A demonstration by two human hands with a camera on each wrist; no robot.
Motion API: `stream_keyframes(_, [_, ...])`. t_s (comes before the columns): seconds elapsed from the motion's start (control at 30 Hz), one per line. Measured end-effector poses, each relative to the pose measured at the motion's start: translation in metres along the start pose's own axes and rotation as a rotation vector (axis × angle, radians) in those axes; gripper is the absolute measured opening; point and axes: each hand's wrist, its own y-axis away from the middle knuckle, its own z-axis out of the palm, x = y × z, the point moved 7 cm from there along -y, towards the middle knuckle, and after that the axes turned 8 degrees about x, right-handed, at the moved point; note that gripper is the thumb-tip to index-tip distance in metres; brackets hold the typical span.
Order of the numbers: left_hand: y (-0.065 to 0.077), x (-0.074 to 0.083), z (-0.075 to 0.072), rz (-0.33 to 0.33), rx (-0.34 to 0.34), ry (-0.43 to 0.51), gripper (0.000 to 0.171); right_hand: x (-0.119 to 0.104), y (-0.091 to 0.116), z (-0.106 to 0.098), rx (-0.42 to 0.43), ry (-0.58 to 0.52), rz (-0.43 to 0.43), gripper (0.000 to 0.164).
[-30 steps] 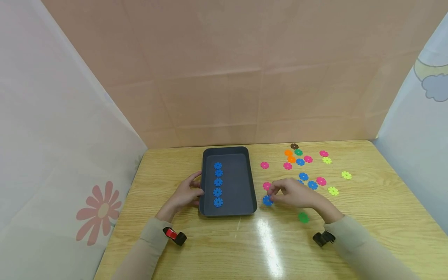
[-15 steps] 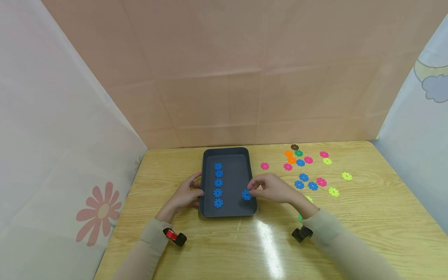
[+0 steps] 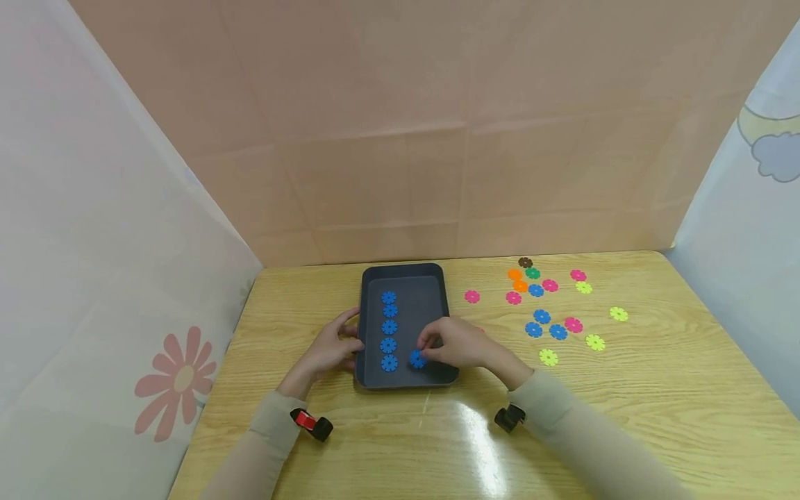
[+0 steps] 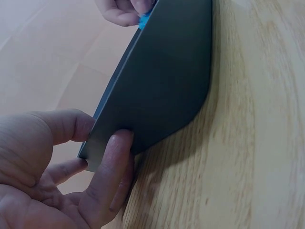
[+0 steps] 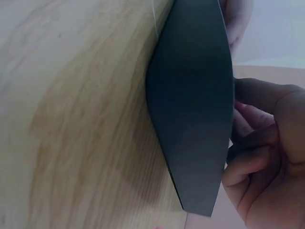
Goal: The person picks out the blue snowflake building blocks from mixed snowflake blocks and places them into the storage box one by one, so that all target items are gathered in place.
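A dark grey tray lies on the table in the head view, with a column of several blue notched plastic discs along its left half. My left hand holds the tray's left side, thumb at the rim and fingers against the outer wall. Over the tray's lower middle, my right hand pinches another blue notched disc between thumb and fingertips, right of the column's lowest disc. In the right wrist view the tray wall hides that disc.
Loose notched discs lie scattered on the wooden table right of the tray: blue, pink, yellow, orange, green and brown. A plain cloth backdrop rises behind the table.
My right hand has carried a blue disc leftward from the table beside the tray, over the right rim, to the tray's lower middle. My left hand has stayed at the tray's left side.
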Motion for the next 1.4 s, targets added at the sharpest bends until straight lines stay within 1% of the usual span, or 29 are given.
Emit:
stream_keyframes(0.17, [0.000,0.001,0.000,0.010,-0.005,0.004,0.083,-0.009,-0.002,0.003,0.015,0.109,-0.010,0.003])
stream_keyframes(0.3, [0.000,0.001,0.001,0.010,-0.006,0.007,0.083,-0.013,-0.003,0.006,0.020,0.172,-0.017,0.004])
stream_keyframes(0.47, [0.001,-0.001,0.000,0.002,-0.003,0.007,0.083,-0.016,-0.006,0.012,0.013,0.194,-0.003,0.004])
stream_keyframes(0.57, [0.000,-0.001,0.000,0.007,-0.004,0.004,0.083,-0.016,-0.007,0.013,0.015,0.205,0.002,0.004])
stream_keyframes(0.77, [0.001,0.000,0.000,0.012,-0.006,0.003,0.084,-0.015,-0.004,0.004,0.048,0.220,-0.013,0.004])
stream_keyframes(0.97, [0.002,0.001,0.000,0.005,-0.005,0.005,0.083,-0.007,0.002,-0.013,0.070,0.179,0.010,0.010])
stream_keyframes(1.1, [0.001,0.001,-0.001,0.008,-0.007,0.004,0.083,-0.002,0.009,-0.026,0.103,0.113,0.018,0.015])
stream_keyframes(1.23, [0.002,0.002,-0.001,0.013,-0.007,-0.002,0.083,0.009,0.018,-0.038,0.141,0.051,0.044,0.019])
stream_keyframes(1.4, [0.001,0.001,0.000,0.001,-0.006,0.007,0.083,0.027,0.033,-0.055,0.200,0.035,0.070,0.018])
